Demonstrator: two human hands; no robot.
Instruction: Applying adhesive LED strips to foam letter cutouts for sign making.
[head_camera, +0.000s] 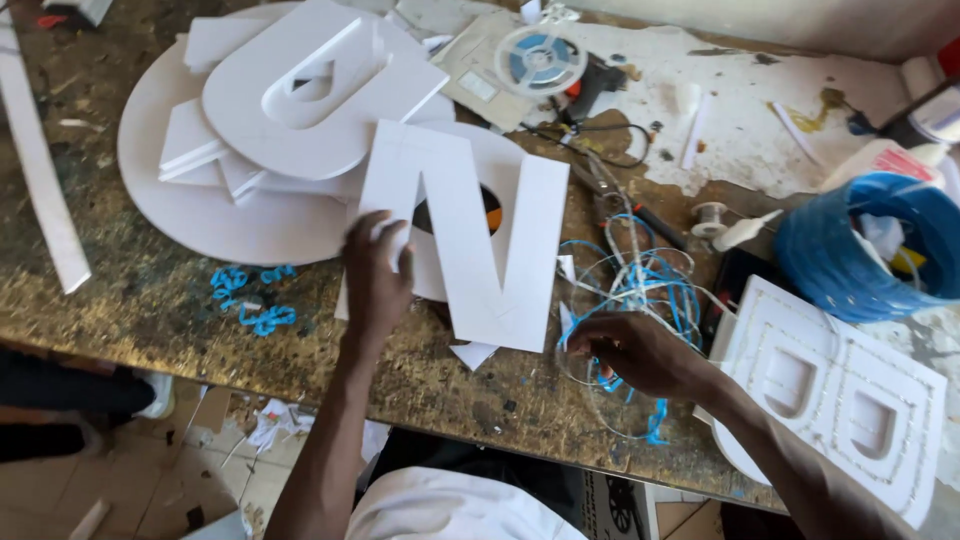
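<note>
Pressing down with my left hand (375, 262), I pin the lower left leg of the white foam-board letter N (470, 230), fingers curled over its edge, so the letter lies flat on the scuffed workbench (130, 300), overlapping the round white disc (240, 220) behind it. My right hand (640, 350) is closed loosely on the tangle of blue and white wire (645, 285) just right of the letter (whether I truly pinch a strand I cannot tell, the fingers hide it). To do this well, I judge I should keep the letter from sliding and draw the wire clear of its edge. Beyond lie a stacked white letter U (310, 90), a reel (540, 58), a blue basket (850, 250), and a white letter B studded with small lights (840, 390).
</note>
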